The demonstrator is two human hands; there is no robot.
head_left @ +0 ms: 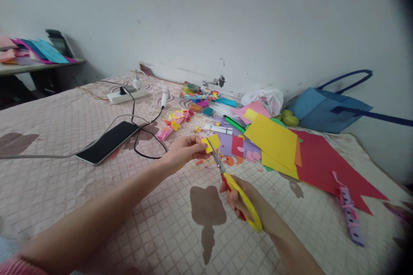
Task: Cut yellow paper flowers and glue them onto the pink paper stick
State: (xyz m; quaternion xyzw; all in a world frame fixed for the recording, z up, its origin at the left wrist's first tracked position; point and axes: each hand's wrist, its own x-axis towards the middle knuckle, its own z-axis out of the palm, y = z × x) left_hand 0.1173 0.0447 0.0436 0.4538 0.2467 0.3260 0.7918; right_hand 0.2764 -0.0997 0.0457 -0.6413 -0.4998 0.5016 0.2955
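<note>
While left hand pinches yellow paper by one edge, right hand gripping scissors, broad cloth below

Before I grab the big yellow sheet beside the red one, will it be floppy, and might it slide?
The big yellow sheet looks thin, so it is probably light and apt to sag if lifted by one corner. It lies over another yellow sheet, so a push would likely slide it and might drag the lower one along.

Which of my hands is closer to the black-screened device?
Left. Your left hand, pinching yellow paper, is right of the device; your right hand, holding scissors, is farther right.
</note>
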